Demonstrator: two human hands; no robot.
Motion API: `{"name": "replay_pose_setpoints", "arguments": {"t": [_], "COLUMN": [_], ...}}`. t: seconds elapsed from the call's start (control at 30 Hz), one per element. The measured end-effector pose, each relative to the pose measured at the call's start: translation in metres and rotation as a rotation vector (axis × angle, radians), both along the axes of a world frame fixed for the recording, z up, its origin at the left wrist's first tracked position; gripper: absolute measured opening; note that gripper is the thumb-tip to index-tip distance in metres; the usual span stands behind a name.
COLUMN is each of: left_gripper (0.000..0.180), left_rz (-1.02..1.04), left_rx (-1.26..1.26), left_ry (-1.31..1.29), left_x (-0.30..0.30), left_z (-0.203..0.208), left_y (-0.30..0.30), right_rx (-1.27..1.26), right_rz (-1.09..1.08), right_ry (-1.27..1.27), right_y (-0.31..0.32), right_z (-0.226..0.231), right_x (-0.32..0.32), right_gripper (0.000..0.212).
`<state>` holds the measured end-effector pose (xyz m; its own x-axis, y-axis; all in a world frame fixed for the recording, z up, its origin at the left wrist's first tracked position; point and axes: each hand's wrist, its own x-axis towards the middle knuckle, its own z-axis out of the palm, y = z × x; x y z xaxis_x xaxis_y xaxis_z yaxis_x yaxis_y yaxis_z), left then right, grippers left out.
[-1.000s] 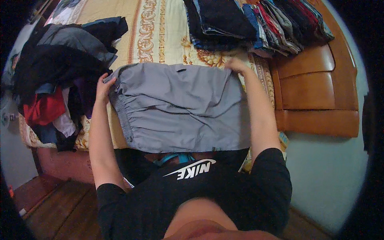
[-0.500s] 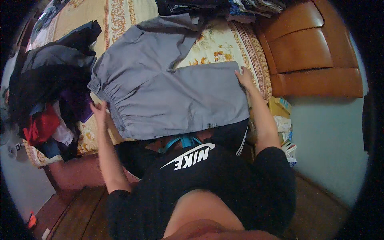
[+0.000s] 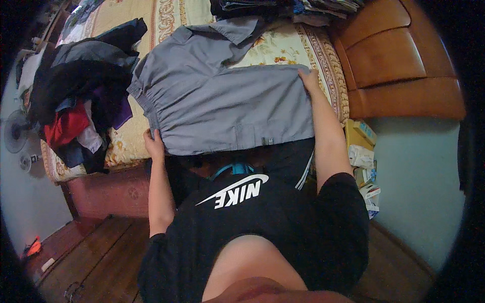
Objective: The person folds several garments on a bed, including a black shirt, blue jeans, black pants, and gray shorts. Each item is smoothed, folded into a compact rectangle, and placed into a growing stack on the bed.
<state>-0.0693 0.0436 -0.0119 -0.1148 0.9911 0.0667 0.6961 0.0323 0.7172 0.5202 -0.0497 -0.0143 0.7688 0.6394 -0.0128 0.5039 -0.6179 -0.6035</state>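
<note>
A pair of grey shorts (image 3: 217, 103) is spread across the bed in front of me. Its gathered elastic waistband faces left, and the far leg is folded and creased toward the back. My left hand (image 3: 155, 144) grips the near end of the waistband, thumb on top and the other fingers partly hidden. At the far corner of the near leg's hem, my right hand (image 3: 309, 81) pinches the cloth. The near side of the shorts, with a pocket and a small dark tag, runs along the bed's front edge.
To the left lies a heap of dark, red, white and purple clothes (image 3: 83, 76). Folded garments (image 3: 323, 10) are stacked at the back. A brown padded headboard (image 3: 391, 55) borders the patterned bedspread (image 3: 121, 144) on the right. Boxes and packets (image 3: 361, 151) stand beside the bed.
My left hand has slid along the waistband to its near end and closed there. My right hand has moved to the hem's far corner. The view has shifted slightly.
</note>
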Motion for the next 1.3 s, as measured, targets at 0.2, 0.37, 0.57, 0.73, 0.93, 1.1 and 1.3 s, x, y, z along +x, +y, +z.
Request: {"name": "replay_pose_setpoints", "arguments": {"t": [0.2,0.37,0.57,0.73,0.93,1.1,1.3], "left_gripper": [0.039,0.040,0.040,0.054,0.052,0.009,0.046], "left_rz": [-0.021,-0.016,0.124,-0.351,-0.408,-0.287,-0.231], "left_rx": [-0.043,-0.100,0.012,0.222,-0.093,0.451,0.188], "left_ry": [-0.008,0.212,0.187,0.595,0.796,0.362,0.628], "left_x": [-0.017,-0.028,-0.019,0.032,0.037,0.033,0.053], "left_z": [-0.010,-0.025,-0.017,0.033,0.037,0.049,0.063], "left_y": [-0.035,-0.033,-0.040,-0.042,-0.004,0.068,0.202], "right_rx": [-0.037,-0.195,-0.183,-0.306,-0.276,-0.114,0.052], "right_rz": [0.145,-0.012,-0.214,0.378,0.116,0.142,0.553], "right_ry": [0.465,0.084,-0.220,-0.467,-0.428,-0.492,-0.520], "right_y": [-0.105,-0.139,-0.123,-0.068,-0.054,0.016,0.165], "right_z": [-0.011,-0.023,-0.004,0.038,-0.011,0.012,0.059], "right_x": [-0.014,-0.032,-0.061,-0.126,-0.066,-0.058,-0.149], "right_gripper": [0.055,0.035,0.040,0.054,0.058,0.062,0.067]}}
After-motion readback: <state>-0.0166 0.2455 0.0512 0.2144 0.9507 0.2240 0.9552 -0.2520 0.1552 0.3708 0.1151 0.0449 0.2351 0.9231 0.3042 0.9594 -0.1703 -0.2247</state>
